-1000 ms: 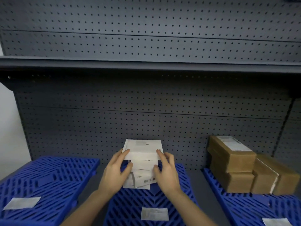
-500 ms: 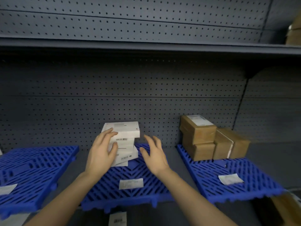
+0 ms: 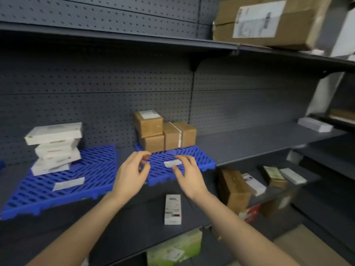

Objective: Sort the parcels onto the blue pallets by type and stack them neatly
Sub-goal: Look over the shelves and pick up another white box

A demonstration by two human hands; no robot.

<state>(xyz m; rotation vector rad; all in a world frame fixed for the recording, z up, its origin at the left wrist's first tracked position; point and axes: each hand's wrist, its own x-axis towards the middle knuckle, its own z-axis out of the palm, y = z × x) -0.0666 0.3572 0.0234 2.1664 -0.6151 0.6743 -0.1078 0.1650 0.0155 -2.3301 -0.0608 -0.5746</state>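
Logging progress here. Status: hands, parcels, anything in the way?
Left hand, right hand empty, near right pallet front. White stack crooked on middle pallet. Loose white box on shelf, nearer.

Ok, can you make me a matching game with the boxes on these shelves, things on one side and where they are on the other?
Things:
1. stack of white boxes
2. three brown boxes
3. big cardboard parcel
4. small white box lying by itself

Places:
A. top shelf
B. dark shelf, in front of the pallets
C. blue pallet on the right
D. blue pallet on the left

Pairs: 1-D, 2-C, 3-A, 4-B.
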